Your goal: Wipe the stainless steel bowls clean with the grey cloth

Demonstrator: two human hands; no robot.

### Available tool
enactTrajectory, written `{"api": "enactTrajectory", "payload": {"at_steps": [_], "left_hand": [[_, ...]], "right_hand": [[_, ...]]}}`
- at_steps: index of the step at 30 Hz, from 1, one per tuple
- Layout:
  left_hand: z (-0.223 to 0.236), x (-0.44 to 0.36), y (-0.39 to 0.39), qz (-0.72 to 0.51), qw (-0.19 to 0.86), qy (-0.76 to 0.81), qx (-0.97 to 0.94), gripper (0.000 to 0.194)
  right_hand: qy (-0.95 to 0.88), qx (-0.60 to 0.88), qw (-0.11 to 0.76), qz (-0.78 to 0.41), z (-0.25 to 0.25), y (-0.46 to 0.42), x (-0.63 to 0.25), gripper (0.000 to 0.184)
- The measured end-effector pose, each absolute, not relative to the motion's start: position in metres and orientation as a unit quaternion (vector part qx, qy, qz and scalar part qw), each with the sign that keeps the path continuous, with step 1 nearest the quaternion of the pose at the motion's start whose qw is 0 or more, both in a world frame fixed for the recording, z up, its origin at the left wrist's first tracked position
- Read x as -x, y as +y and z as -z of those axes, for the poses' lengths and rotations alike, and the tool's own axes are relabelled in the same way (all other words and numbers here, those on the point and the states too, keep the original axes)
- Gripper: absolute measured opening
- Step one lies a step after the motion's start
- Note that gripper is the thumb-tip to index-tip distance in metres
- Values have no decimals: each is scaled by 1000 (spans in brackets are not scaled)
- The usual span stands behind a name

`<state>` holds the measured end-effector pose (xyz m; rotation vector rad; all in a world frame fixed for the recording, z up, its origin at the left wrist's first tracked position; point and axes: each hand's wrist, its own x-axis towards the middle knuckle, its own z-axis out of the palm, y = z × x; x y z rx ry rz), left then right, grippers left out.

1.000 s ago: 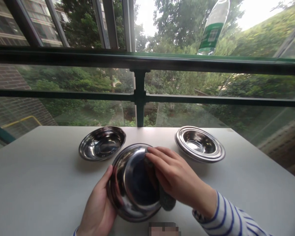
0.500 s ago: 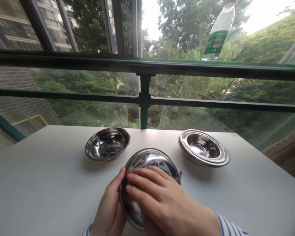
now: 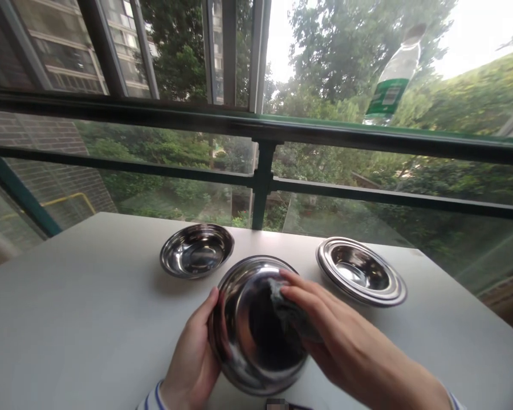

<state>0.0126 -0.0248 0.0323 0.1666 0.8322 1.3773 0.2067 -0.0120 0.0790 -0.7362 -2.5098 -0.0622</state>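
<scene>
Steel bowl, tilted, sits between the two hands, above the near part of the worktop; whether its inner or outer face is turned up is hard to tell. Left hand: thumb on the rim, fingers behind the wall, pinching the bowl's edge; grip unchanged over the last half second. Right hand: fingers curled over a bunched grey cloth, pressing it to the bowl's right part.

Change noted: half a second ago this hand lay across the bowl's middle, reaching almost to the left thumb; now it is off to the right, and the dark centre shows. Judgement: wiping is under way, coverage undetermined.

Beyond the left hand stands a shallow bowl; beyond the right, a wide-rimmed bowl, possibly nested pieces. Neither is touched.
</scene>
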Motion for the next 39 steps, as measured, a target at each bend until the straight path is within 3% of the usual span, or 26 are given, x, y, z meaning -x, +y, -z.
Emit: {"api": "enactTrajectory", "payload": {"at_steps": [3,8,15,22,28,32,35,39], "left_hand": [[-31,-15,-26,-611,704,355,-77,26],[-31,-18,-28,-608,707,355,-59,24],[-33,-19,-27,-610,714,344,-12,16],[-30,-24,-29,-624,692,358,-59,16],[-30,-22,-31,-610,690,385,-49,10],[-31,-24,-33,-624,698,345,-65,11],[-35,-24,-33,-632,700,329,-50,16],[-42,-20,-33,-625,699,345,-33,13]], "right_hand": [[-898,297,321,54,-71,-5,-206,44],[-910,304,270,77,-57,-7,-185,44],[-927,134,301,182,-51,-23,-159,31],[-923,268,262,82,-59,-10,-176,41],[-927,133,312,157,-41,-23,-157,30],[-937,197,265,111,-59,-16,-168,34],[-928,233,276,95,-63,-14,-171,35],[-925,110,335,140,-43,-23,-153,20]]}}
